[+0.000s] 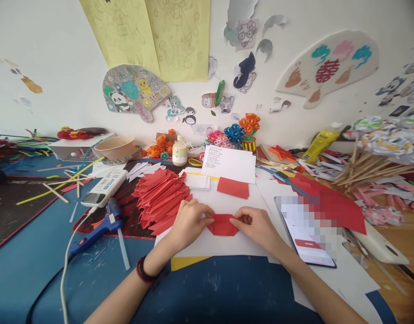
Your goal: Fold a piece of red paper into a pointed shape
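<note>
Between my two hands, a small red paper [223, 226] with folded corners lies low over the white sheets [193, 243]. My left hand [192, 220] pinches its left end between thumb and fingers. At the right end, my right hand [255, 222] grips it the same way, fingers curled. Just beyond them rests a flat stack of red paper [233, 188]. A big pile of folded red paper pieces [162, 198] sits to the left of my left hand. A small white paper stack [197, 182] lies behind, near a handwritten white card [229, 164].
On the left are a blue glue gun [107, 227], a white power bank [105, 186] with a cable, and thin sticks. A tablet [304, 234] lies right of my right hand, with a large red sheet [338, 202] beyond. A bottle [180, 150] and flowers [250, 126] stand behind.
</note>
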Action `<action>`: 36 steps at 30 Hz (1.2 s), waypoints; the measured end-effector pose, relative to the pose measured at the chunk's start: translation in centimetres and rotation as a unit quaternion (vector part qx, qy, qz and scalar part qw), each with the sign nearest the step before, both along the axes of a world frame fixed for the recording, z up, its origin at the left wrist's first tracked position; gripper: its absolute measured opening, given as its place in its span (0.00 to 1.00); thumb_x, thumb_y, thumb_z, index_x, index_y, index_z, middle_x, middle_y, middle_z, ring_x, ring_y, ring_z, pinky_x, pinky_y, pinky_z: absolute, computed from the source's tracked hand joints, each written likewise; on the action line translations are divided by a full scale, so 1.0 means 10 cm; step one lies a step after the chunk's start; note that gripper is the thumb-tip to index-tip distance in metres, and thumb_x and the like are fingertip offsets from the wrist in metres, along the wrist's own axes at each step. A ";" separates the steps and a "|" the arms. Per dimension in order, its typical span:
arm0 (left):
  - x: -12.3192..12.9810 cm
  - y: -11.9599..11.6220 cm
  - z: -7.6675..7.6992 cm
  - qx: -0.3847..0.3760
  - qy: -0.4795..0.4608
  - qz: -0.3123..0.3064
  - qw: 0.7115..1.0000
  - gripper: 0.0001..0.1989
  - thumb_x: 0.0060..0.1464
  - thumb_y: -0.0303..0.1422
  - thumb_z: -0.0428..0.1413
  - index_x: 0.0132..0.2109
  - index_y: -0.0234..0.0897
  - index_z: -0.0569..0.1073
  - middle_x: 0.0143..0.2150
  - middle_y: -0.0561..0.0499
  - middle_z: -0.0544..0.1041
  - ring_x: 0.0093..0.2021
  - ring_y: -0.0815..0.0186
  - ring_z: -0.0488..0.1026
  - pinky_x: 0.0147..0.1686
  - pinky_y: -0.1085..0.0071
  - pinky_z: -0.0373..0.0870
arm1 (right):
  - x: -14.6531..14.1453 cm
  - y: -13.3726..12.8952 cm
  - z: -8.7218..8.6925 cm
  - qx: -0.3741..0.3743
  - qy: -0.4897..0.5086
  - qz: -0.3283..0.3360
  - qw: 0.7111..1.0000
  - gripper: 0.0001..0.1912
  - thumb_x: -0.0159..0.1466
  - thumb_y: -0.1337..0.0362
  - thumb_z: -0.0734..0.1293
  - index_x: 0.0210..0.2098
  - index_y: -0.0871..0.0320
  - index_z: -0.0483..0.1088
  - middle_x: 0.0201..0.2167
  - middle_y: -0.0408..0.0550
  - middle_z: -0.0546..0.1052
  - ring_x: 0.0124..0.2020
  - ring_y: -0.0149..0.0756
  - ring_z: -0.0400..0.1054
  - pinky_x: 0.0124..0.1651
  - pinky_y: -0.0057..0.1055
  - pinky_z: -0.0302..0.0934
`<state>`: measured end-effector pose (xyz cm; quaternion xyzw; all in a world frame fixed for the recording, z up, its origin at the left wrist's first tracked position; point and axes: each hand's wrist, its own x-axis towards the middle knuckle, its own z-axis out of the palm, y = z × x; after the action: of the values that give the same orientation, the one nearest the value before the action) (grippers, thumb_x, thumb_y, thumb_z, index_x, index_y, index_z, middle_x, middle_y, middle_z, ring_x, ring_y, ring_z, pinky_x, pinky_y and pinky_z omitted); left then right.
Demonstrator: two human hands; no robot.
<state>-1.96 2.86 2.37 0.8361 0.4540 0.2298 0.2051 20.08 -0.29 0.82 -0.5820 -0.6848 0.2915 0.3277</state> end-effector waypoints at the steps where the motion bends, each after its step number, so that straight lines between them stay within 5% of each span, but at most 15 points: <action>1: 0.00 0.00 -0.01 0.005 0.001 0.002 1.000 0.01 0.54 0.31 0.60 0.35 0.41 0.77 0.33 0.56 0.79 0.37 0.64 0.68 0.40 0.66 0.53 | 0.00 0.00 -0.01 0.008 -0.005 -0.001 1.000 0.11 0.58 0.58 0.67 0.24 0.56 0.71 0.21 0.43 0.72 0.23 0.33 0.62 0.28 0.30 0.57; 5: 0.00 -0.01 -0.01 0.011 -0.001 0.001 1.000 0.09 0.61 0.32 0.53 0.34 0.41 0.76 0.32 0.55 0.79 0.37 0.64 0.68 0.39 0.65 0.52 | 0.00 0.02 -0.02 0.023 -0.014 -0.011 1.000 0.08 0.58 0.59 0.67 0.26 0.56 0.72 0.22 0.43 0.72 0.24 0.33 0.62 0.28 0.30 0.57; 14: -0.01 -0.03 -0.03 0.018 0.008 -0.024 1.000 0.01 0.55 0.31 0.59 0.36 0.41 0.75 0.33 0.56 0.79 0.38 0.63 0.67 0.40 0.64 0.52 | 0.01 0.01 -0.06 0.021 -0.012 -0.006 1.000 0.05 0.57 0.62 0.67 0.27 0.56 0.71 0.21 0.42 0.71 0.23 0.33 0.62 0.28 0.30 0.57; 31: 0.00 -0.06 -0.04 0.056 0.030 -0.050 0.997 0.04 0.58 0.31 0.55 0.40 0.41 0.74 0.37 0.53 0.78 0.39 0.62 0.66 0.39 0.64 0.55 | 0.04 0.02 -0.02 0.024 -0.017 0.030 0.999 0.03 0.58 0.64 0.68 0.29 0.57 0.71 0.22 0.41 0.70 0.24 0.32 0.61 0.29 0.29 0.57; 36: 0.04 -0.06 -0.12 0.089 0.001 -0.044 0.995 0.07 0.61 0.31 0.52 0.43 0.40 0.75 0.39 0.49 0.77 0.40 0.61 0.65 0.39 0.64 0.58 | 0.06 0.03 -0.01 0.036 -0.019 0.023 0.999 0.07 0.57 0.63 0.69 0.23 0.57 0.70 0.20 0.41 0.70 0.22 0.31 0.60 0.27 0.29 0.56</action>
<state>-1.54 2.31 1.19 0.8703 0.3952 0.2588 0.1393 20.64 -0.02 0.70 -0.5595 -0.7143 0.2626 0.3283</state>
